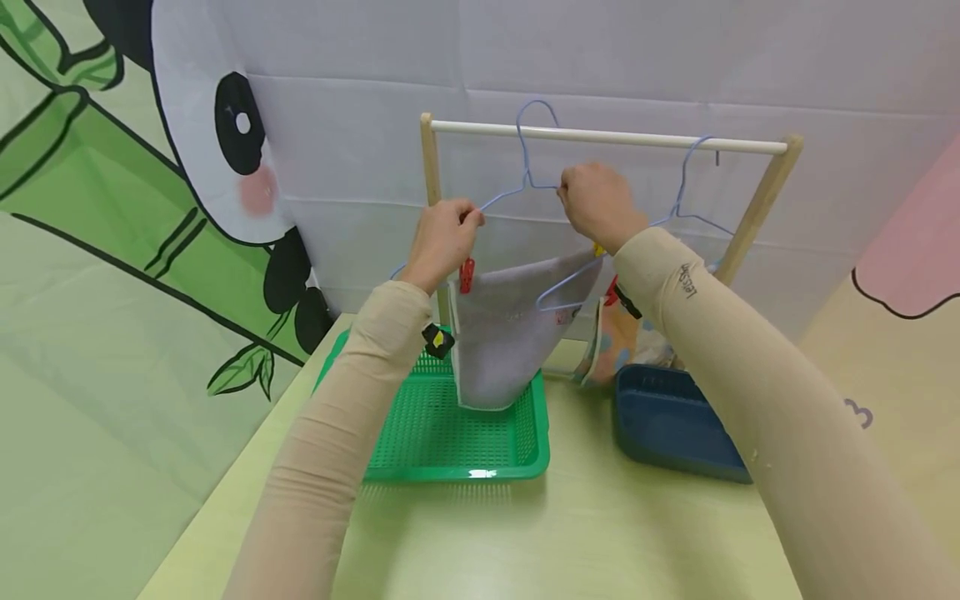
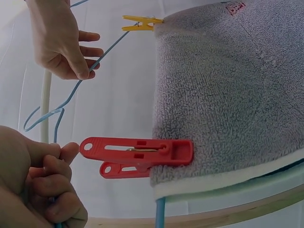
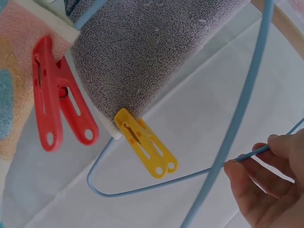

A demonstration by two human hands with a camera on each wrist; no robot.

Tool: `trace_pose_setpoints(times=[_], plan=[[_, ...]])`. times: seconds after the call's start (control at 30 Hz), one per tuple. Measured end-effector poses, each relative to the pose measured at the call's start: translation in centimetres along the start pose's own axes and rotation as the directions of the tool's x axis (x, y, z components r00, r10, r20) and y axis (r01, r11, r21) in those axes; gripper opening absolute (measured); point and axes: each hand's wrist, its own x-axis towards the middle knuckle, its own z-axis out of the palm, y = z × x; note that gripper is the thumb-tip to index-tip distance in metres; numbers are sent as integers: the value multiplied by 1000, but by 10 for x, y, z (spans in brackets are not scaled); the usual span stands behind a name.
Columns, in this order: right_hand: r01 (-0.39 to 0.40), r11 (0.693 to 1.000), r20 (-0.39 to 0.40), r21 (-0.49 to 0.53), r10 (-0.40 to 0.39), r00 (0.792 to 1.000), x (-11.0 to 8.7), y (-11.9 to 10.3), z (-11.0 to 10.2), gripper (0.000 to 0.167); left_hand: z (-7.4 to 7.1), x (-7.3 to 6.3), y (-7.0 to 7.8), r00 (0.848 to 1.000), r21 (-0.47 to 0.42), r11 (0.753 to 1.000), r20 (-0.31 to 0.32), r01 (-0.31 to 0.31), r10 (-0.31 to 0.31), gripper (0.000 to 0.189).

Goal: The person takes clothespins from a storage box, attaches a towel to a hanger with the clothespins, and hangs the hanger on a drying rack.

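A blue wire hanger point(image 1: 527, 167) has its hook over the white rail. My left hand point(image 1: 444, 242) grips its left shoulder, fingers curled in the left wrist view. On the other shoulder, close to the neck, my right hand point(image 3: 273, 178) pinches the wire between thumb and fingers. From the hanger a grey towel point(image 1: 510, 333) hangs at a slant, its lower corner over the green basket point(image 1: 542, 442). A red clothespin point(image 2: 137, 154) clips one top corner, just beside my left fingertips. The other corner is held by a yellow clothespin point(image 3: 145, 145).
The white rail point(image 1: 622, 136) runs between wooden posts on the table point(image 1: 570, 533). To the right, a second blue hanger point(image 1: 682, 183) carries a patterned towel point(image 1: 618, 333) with a red clothespin point(image 3: 61, 95). Beneath my right forearm stands a dark blue basin point(image 1: 667, 446).
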Motion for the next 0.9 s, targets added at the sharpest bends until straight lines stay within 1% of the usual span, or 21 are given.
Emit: trace_pose_setpoints(times=[0.17,0.37,0.53,0.77,0.9], plan=[[4,1000,40,2,-4,999,-1,1,5,27,4,-1,-4,1000,6,1000,12,0,0,26],[14,1000,66,1,-14,998,-1,3,10,27,9,-2,-7,1000,7,1000,17,3,-3,26],[14,1000,62,-4,-14,998,-2,4,12,27,12,-2,-9,1000,9,1000,21,-6,6,26],[12,1000,78,4,-12,997,-2,5,14,27,14,-3,-11,1000,-1,1000,28,4,-4,26],[23,1000,83,7,-24,996,-1,5,16,27,15,-2,-14,1000,7,1000,27,-13,12,25]])
